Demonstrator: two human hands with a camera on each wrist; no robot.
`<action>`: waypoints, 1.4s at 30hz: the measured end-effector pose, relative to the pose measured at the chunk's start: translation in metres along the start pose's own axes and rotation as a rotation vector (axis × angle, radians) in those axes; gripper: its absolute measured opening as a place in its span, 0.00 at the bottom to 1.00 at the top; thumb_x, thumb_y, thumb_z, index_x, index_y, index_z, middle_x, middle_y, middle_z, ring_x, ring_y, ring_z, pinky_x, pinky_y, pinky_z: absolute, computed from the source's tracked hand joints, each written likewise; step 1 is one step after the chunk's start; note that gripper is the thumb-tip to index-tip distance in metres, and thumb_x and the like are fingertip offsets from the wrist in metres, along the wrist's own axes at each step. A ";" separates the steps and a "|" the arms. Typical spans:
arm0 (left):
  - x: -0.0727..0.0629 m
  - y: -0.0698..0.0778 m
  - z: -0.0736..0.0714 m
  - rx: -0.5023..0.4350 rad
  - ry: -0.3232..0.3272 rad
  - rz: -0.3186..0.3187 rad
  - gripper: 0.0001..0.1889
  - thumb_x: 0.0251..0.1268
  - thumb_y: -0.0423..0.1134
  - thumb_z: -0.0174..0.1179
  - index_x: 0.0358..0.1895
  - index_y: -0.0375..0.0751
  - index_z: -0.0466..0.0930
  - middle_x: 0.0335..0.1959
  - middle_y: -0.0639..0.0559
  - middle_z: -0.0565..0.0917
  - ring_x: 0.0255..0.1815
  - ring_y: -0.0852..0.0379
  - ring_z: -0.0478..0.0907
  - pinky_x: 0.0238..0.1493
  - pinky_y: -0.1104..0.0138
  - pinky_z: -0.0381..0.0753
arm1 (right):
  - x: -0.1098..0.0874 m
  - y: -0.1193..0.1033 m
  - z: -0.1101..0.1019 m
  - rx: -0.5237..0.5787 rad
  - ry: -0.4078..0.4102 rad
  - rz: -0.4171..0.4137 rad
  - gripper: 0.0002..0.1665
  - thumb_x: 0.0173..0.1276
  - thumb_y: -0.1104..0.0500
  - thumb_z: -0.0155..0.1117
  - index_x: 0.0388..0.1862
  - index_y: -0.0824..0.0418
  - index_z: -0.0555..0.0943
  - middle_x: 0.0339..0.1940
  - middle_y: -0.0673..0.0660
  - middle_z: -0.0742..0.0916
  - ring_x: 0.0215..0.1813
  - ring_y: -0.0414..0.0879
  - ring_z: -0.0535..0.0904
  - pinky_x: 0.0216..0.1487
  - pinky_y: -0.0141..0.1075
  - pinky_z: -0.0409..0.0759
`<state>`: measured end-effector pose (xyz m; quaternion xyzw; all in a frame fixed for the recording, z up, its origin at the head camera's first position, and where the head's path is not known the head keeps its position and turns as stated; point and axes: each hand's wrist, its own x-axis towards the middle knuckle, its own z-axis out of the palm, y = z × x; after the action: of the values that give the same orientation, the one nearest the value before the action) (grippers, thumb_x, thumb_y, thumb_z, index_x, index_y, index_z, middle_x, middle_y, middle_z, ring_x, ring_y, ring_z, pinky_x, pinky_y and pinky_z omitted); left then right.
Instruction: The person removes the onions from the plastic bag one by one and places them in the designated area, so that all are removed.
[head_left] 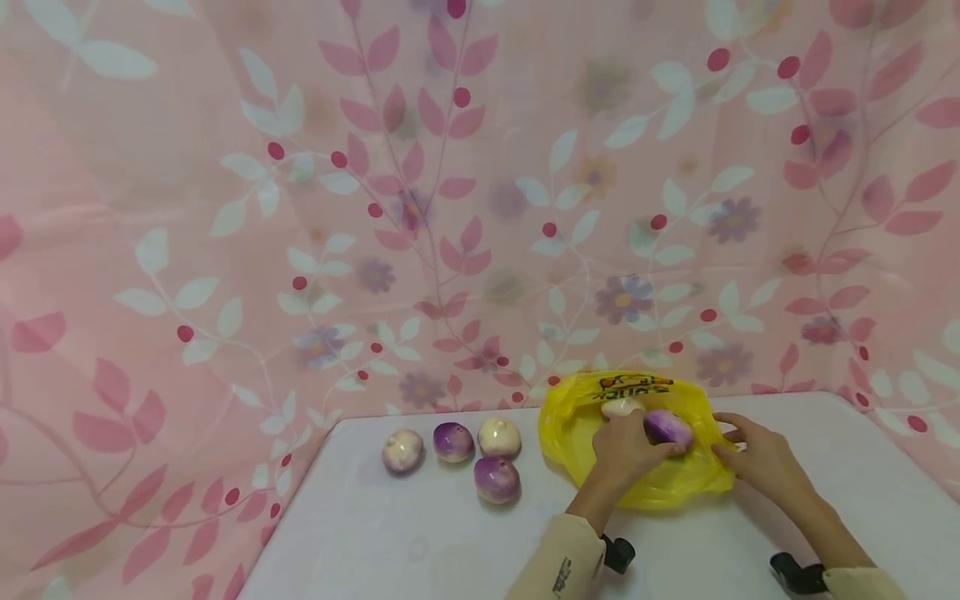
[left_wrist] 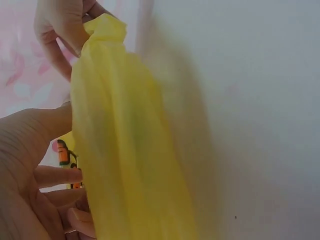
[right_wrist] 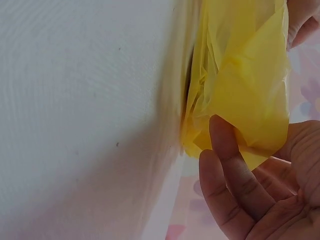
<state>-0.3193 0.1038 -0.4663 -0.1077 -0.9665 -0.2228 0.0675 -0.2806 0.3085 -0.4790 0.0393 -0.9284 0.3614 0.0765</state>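
Note:
A yellow plastic bag (head_left: 667,492) lies on its side on the table, its mouth facing me. My left hand (head_left: 628,454) reaches into the mouth, with thumb and fingers around a purple-and-white turnip (head_left: 669,429). Behind those fingers a whitish turnip (head_left: 621,407) shows inside the bag. My right hand (head_left: 765,458) pinches the bag's right rim between thumb and fingers. In the right wrist view, the yellow film (right_wrist: 250,95) passes between the right fingers (right_wrist: 235,170). The bag's side (left_wrist: 125,150) hides part of the left hand's grip in the left wrist view.
Left of the bag, a whitish turnip (head_left: 402,452), a purple one (head_left: 453,442), another pale one (head_left: 499,438) and a second purple one (head_left: 497,480) sit on the white table (head_left: 360,533). A pink floral curtain (head_left: 480,208) hangs behind the table's back edge.

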 end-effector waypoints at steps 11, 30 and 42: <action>0.006 0.012 0.011 -0.019 -0.042 -0.045 0.35 0.45 0.72 0.67 0.52 0.54 0.78 0.39 0.60 0.82 0.40 0.57 0.77 0.49 0.61 0.75 | 0.001 -0.001 -0.001 0.003 -0.011 0.001 0.33 0.67 0.59 0.66 0.66 0.72 0.67 0.47 0.77 0.82 0.31 0.50 0.83 0.28 0.39 0.83; 0.007 0.017 0.022 -0.052 0.026 -0.021 0.23 0.50 0.64 0.71 0.35 0.51 0.77 0.24 0.60 0.75 0.31 0.57 0.76 0.40 0.63 0.77 | -0.001 -0.008 -0.001 -0.024 -0.012 0.009 0.33 0.67 0.59 0.65 0.66 0.71 0.67 0.48 0.77 0.82 0.28 0.47 0.80 0.27 0.38 0.81; -0.002 0.011 0.004 0.025 0.000 0.014 0.20 0.52 0.63 0.70 0.32 0.53 0.76 0.22 0.61 0.73 0.27 0.59 0.72 0.36 0.66 0.74 | -0.001 -0.007 -0.004 -0.022 -0.019 0.016 0.34 0.67 0.59 0.66 0.67 0.71 0.66 0.48 0.78 0.81 0.31 0.49 0.82 0.29 0.40 0.83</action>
<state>-0.3155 0.1148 -0.4659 -0.1135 -0.9685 -0.2104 0.0703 -0.2787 0.3061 -0.4719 0.0343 -0.9333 0.3515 0.0650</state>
